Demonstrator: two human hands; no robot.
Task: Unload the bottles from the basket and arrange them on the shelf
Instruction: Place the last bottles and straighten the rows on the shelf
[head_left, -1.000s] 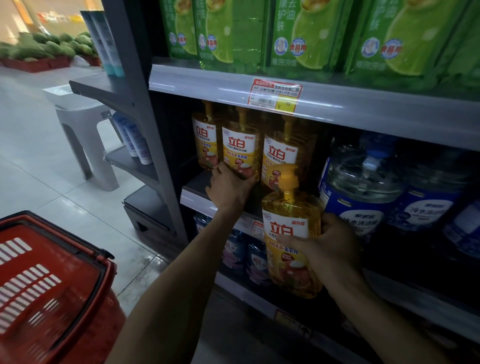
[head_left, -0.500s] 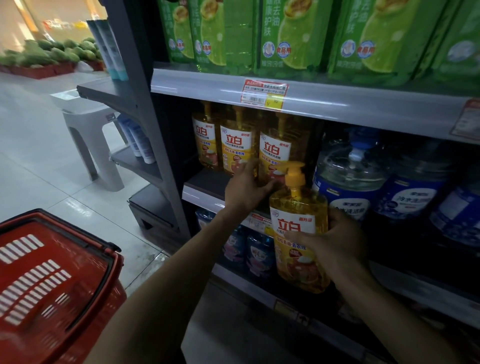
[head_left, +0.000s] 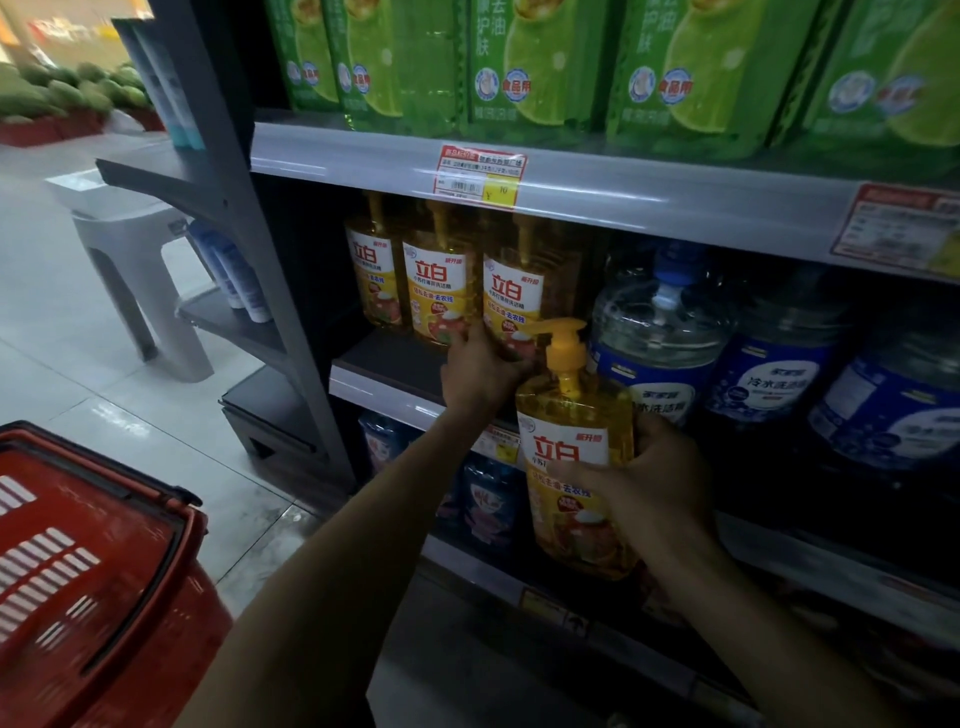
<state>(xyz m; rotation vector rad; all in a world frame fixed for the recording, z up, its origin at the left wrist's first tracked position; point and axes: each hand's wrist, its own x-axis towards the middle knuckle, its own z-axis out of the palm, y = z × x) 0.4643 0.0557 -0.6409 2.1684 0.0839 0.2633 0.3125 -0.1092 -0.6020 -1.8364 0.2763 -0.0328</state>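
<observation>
Bottle (head_left: 576, 467), yellow and pump-topped, is gripped upright by the right hand (head_left: 654, 483) just before the shelf (head_left: 374, 389) edge. The left hand (head_left: 480, 371) grips a shelved bottle (head_left: 511, 291), probably to clear a slot.

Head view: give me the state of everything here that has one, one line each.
Yellow plastic pump bottle, upright, held in the air.
Right grip, holds that bottle.
Left grip, grips the rightmost shelved yellow bottle.
Red plastic basket, no bottles visible inside.
Clear blue-labelled jugs, upright, shelved.
</observation>
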